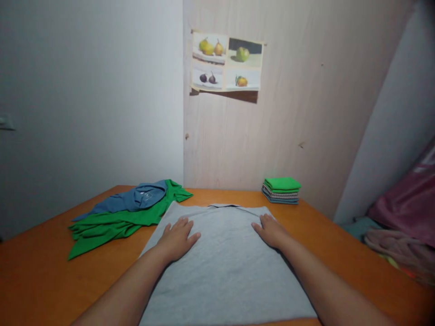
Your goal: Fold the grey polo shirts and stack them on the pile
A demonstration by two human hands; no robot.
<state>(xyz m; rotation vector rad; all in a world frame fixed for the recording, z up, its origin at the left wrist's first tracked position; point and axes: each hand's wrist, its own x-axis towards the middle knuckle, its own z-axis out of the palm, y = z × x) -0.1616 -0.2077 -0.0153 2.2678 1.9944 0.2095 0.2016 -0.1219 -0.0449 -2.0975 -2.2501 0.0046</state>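
Note:
A light grey T-shirt (224, 271) lies spread on the orange table, its dark-edged neckline at the far end. No sleeves stick out at its sides. My left hand (176, 239) rests flat on the shirt's upper left part, fingers spread. On the upper right edge lies my right hand (271, 230), palm down, with the fingers stretched out and the thumb apart. Neither hand grips the cloth.
Crumpled green (118, 225) and blue (136, 199) shirts lie at the table's (41, 271) far left. A stack of folded clothes (281, 190) stands at the back right. Beyond the right edge are pink fabrics (404, 213). A fruit poster (227, 61) hangs on the wall.

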